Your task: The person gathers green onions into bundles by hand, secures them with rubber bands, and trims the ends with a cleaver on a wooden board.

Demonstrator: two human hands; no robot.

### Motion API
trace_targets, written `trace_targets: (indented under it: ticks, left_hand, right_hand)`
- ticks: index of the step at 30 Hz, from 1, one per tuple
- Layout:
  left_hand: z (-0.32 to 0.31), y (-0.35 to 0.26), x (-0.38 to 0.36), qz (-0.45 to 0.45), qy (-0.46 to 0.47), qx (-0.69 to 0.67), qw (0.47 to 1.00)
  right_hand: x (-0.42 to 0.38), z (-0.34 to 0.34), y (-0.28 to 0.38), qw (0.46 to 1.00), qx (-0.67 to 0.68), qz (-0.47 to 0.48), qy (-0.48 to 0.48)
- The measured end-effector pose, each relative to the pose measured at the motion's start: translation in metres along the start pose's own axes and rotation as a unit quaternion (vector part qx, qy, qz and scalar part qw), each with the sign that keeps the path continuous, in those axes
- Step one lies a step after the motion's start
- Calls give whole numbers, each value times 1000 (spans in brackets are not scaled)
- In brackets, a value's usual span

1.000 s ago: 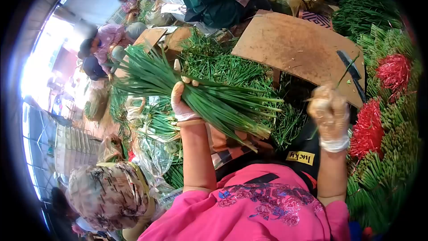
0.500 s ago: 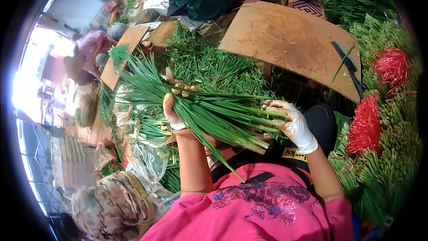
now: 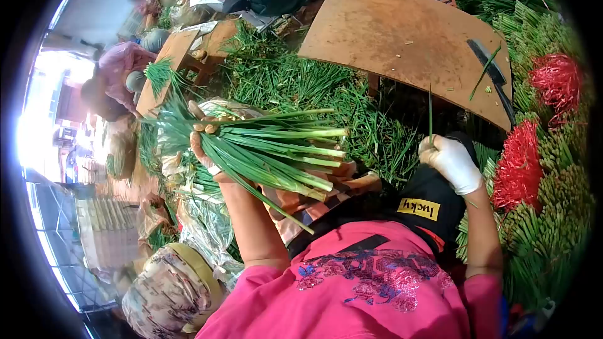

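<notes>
My left hand (image 3: 205,137), in a soiled glove, is closed round a thick bunch of garlic chives (image 3: 276,157). Their pale cut ends point right, while the leafy tops spread to the left past my fingers. Well to the right of the bunch, my right hand (image 3: 453,162) in a white glove is closed on a single chive leaf (image 3: 431,113), which sticks straight up from the fingers. A knife (image 3: 487,63) with a dark blade lies at the right end of the curved wooden board (image 3: 389,31), beyond my right hand.
Loose green leaves (image 3: 289,88) cover the ground ahead. Stacked chive bundles (image 3: 540,182) line the right side, with red ties (image 3: 518,166) on top. A person in a patterned head covering (image 3: 166,289) is close at lower left; other people sit farther back.
My right hand has left the stem ends and moved right, with one leaf in it. My left hand has shifted left with the bunch.
</notes>
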State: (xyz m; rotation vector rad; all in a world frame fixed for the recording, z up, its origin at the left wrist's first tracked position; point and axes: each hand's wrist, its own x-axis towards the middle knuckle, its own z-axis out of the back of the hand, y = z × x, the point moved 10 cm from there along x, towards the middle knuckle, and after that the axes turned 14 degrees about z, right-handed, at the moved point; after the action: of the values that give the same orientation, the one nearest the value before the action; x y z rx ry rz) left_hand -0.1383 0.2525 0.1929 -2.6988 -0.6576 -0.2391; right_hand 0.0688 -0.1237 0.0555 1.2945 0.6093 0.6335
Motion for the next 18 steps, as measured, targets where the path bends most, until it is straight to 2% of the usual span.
trace_targets:
  ticks: [1, 2, 3, 4, 5, 7, 8, 9, 11, 12, 17, 18]
  left_hand:
    - [1, 2, 4, 18, -1, 22, 1000]
    - [3, 5, 10, 38, 0, 41, 998]
    - [5, 10, 18, 52, 4, 58, 997]
    - [-5, 27, 27, 66, -28, 111, 991]
    - [24, 27, 39, 68, -78, 121, 987]
    - [7, 80, 67, 120, -136, 143, 973]
    - [-3, 112, 87, 171, -142, 147, 964]
    - [-6, 143, 105, 222, -149, 151, 952]
    - [18, 187, 148, 246, -208, 236, 917]
    - [19, 214, 168, 272, -202, 232, 912]
    - [45, 343, 251, 454, -207, 108, 860]
    - [57, 356, 269, 407, -207, 134, 879]
  right_hand:
    - [6, -4, 40, 936, -341, 86, 9]
    - [9, -16, 75, 751, -641, 157, 15]
    - [16, -2, 91, 834, -506, 214, -50]
    - [28, -4, 112, 881, -406, 241, -40]
    - [38, -13, 133, 918, -297, 261, -28]
    - [56, -37, 151, 944, -72, 322, 7]
    - [60, -48, 152, 956, 28, 291, 13]
    - [66, -55, 151, 962, 56, 266, 17]
    - [75, -55, 151, 938, 25, 345, -9]
    - [78, -46, 162, 918, -152, 363, -39]
    - [123, 28, 131, 925, -213, 280, -145]
    - [132, 44, 126, 931, -213, 252, -155]
